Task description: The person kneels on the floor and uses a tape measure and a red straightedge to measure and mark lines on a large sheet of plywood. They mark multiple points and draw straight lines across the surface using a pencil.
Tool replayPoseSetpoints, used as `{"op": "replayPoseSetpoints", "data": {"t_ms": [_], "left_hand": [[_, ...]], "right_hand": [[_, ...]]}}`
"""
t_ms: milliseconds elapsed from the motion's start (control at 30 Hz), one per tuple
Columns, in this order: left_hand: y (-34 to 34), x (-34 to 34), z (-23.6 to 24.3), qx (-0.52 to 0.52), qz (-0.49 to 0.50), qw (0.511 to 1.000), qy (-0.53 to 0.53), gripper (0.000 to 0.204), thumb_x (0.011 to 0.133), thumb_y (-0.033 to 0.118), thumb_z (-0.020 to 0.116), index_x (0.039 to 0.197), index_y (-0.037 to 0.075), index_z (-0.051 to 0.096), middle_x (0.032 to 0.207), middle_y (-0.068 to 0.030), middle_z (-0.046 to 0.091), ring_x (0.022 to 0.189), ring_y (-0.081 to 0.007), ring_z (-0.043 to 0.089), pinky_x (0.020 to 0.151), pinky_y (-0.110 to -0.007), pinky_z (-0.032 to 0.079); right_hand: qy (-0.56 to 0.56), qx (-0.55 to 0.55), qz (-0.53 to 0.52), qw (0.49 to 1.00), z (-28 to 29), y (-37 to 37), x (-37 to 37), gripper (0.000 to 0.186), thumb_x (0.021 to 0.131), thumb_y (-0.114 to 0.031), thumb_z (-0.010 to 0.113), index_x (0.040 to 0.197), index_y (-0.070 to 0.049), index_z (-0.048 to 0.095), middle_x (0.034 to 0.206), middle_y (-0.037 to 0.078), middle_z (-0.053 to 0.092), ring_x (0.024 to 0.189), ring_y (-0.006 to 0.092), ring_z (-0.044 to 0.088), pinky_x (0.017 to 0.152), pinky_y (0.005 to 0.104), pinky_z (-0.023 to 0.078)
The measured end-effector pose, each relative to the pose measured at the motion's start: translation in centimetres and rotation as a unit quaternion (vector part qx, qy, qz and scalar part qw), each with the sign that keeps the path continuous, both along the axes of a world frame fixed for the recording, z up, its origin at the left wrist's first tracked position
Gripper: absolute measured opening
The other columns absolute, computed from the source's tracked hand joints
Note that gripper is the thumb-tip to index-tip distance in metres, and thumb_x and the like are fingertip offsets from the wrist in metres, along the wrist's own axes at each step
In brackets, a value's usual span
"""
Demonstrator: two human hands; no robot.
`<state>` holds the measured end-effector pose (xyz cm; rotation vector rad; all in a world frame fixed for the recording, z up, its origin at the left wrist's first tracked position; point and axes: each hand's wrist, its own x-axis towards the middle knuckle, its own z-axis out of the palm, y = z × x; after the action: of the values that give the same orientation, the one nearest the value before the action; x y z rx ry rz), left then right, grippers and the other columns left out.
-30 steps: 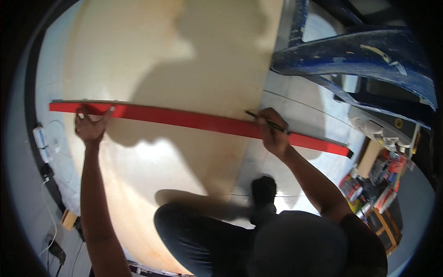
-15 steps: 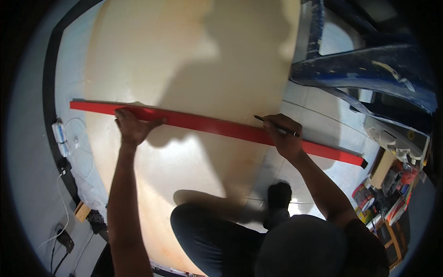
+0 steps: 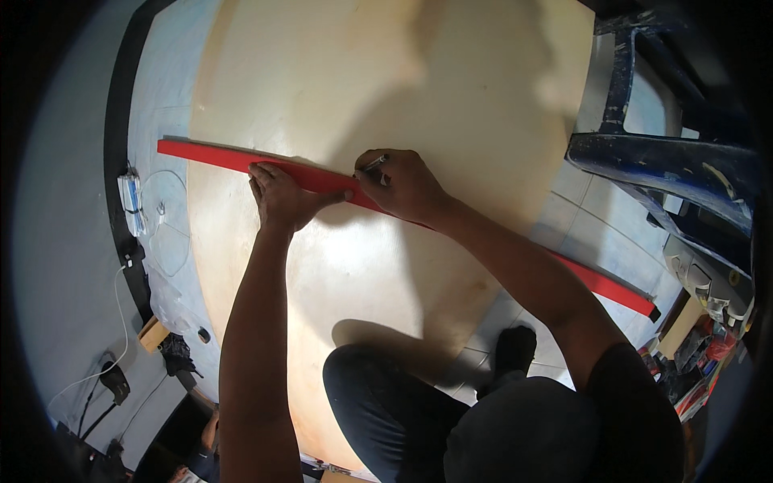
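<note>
A long red straightedge bar (image 3: 302, 173) with a black end cap lies slantwise across a pale wooden board (image 3: 274, 80), and its right end reaches past the board over the floor. My left hand (image 3: 282, 199) rests on the bar, fingers spread over it and thumb stretched along it to the right. Close by on the right, my right hand (image 3: 407, 183) is closed around a slim black pencil (image 3: 377, 163) at the bar's far edge. The pencil's tip is hidden. My right forearm covers part of the bar, and a shadow falls over the board.
A paint-spotted dark blue plastic chair (image 3: 660, 153) stands at the right, with assorted items (image 3: 696, 346) below it. Along the left wall are a white cable (image 3: 121, 310), a power strip (image 3: 130, 201) and a black plug (image 3: 115, 382). My knee (image 3: 366, 378) is at the board's near edge.
My right hand has moved left along the bar with the pencil, from near the board's right edge to beside my left hand. My left hand keeps its place on the bar. The view has shifted.
</note>
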<state>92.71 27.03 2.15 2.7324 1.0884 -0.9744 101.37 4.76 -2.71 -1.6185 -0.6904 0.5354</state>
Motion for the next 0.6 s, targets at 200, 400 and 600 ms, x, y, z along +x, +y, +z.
{"op": "replayPoseSetpoints", "data": {"t_ms": [200, 400, 600], "left_hand": [[0.0, -0.5, -0.2, 0.018, -0.008, 1.000, -0.012, 0.184, 0.055, 0.094, 0.088, 0.162, -0.027, -0.002, 0.171, -0.0500, 0.004, 0.166, -0.0571, 0.005, 0.137, -0.056, 0.016], [-0.1, -0.4, 0.4, 0.027, -0.002, 1.000, -0.005, 0.184, 0.055, 0.093, 0.089, 0.163, -0.025, -0.002, 0.172, -0.0484, 0.005, 0.166, -0.0578, 0.006, 0.137, -0.057, 0.017], [-0.5, 0.1, 0.2, 0.013, -0.007, 1.000, -0.019, 0.183, 0.054, 0.093, 0.089, 0.164, -0.023, 0.001, 0.173, -0.0482, 0.005, 0.167, -0.0566, 0.005, 0.137, -0.057, 0.014]], "right_hand": [[-0.019, -0.012, 0.007, 1.000, -0.9, 0.2, -0.6, 0.009, 0.100, -0.006, 0.074, 0.103, 0.002, 0.077, 0.091, 0.015, 0.077, 0.073, 0.0240, 0.074, 0.069, 0.0361, 0.059], [-0.047, -0.031, 0.038, 0.998, -0.5, -0.2, -0.2, 0.009, 0.100, -0.006, 0.074, 0.103, 0.003, 0.076, 0.096, 0.016, 0.077, 0.077, 0.0254, 0.075, 0.073, 0.0360, 0.059], [-0.030, -0.086, 0.033, 0.995, -0.2, -6.2, -0.4, 0.009, 0.101, -0.005, 0.073, 0.103, 0.003, 0.074, 0.097, 0.014, 0.076, 0.080, 0.0228, 0.073, 0.074, 0.0363, 0.059]]}}
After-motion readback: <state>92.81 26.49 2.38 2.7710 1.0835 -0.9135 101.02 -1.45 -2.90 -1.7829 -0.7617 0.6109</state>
